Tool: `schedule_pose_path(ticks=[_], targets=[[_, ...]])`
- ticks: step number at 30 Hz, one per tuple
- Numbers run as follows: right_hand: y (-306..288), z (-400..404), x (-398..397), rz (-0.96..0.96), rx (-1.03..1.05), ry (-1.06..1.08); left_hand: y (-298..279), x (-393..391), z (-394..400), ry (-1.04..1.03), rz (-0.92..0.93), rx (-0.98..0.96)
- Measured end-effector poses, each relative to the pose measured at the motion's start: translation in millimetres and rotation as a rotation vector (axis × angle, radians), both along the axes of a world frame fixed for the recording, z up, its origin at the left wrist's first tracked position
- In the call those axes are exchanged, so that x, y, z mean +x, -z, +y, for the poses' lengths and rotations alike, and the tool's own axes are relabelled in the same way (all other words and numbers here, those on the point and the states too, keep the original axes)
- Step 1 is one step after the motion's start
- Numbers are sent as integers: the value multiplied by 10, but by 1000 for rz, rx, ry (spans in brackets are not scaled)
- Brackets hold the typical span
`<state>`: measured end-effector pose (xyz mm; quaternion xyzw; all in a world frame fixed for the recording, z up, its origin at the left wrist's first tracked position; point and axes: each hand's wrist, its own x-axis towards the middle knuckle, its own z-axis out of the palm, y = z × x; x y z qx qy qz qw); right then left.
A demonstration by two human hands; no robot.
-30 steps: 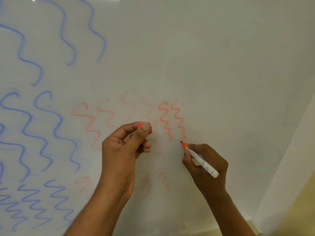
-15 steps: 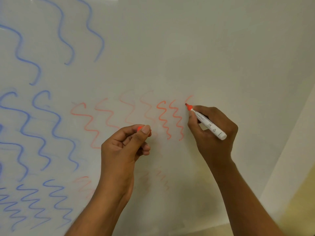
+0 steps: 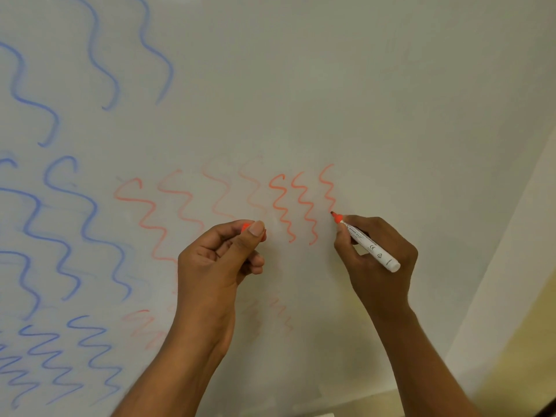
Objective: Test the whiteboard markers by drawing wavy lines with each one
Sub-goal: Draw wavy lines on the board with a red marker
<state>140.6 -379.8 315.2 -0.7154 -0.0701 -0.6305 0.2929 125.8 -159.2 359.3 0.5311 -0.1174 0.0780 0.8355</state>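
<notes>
Head view
Whiteboard (image 3: 391,100): fills nearly the whole view; its right edge runs slantwise down the right side.
Orange marker (image 3: 368,243): white barrel with small printed marks and an orange tip; it lies slantwise across the right hand, tip up and to the left, blunt rear end down and to the right.
Marker tip (image 3: 336,217): touching the whiteboard at the lower end of the newest orange wavy line.
Newest orange wavy line (image 3: 328,188): the rightmost of the orange row, shorter than the two strong lines just left of it.
Orange wavy lines (image 3: 279,206): a row left of the marker; the two nearest the marker are strong, those further left are paler. Fainter orange marks lie lower, beside the left forearm.
Blue wavy lines (image 3: 72,224): several groups well left of the marker, from the top of the whiteboard to the bottom.
Right hand (image 3: 379,260): its grip is curled round the marker barrel, fingertips near the orange tip.
Left hand (image 3: 216,260): just left of the marker, fingers curled, thumb and forefinger pinching the orange cap.
Orange cap (image 3: 246,227): only a small part shows, beside the thumb.
</notes>
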Motion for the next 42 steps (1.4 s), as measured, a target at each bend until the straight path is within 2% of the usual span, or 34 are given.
schedule_pose_path(ticks=[6, 14, 19, 24, 30, 33, 37, 42], targets=[[172, -27, -37, 27, -16, 26, 10, -15, -14, 2, 2, 9], [389, 33, -139, 33, 64, -16, 29, -33, 16, -1, 1, 8], [555, 398, -166, 5, -77, -57, 98, -42, 37, -20, 18, 41], [681, 434, -19, 18, -9, -71, 195, -44, 59, -20, 63, 54], [764, 471, 4, 44, -119, -93, 274, -28, 84, -30, 97, 74], [844, 375, -3, 44, -62, -59, 317, -8, 98, -33, 116, 70], [921, 333, -22, 84, -119, -76, 370, 0, 82, -28, 140, 80], [1032, 291, -55, 92, -87, -21, 381, 6, 23, -7, 144, 89]])
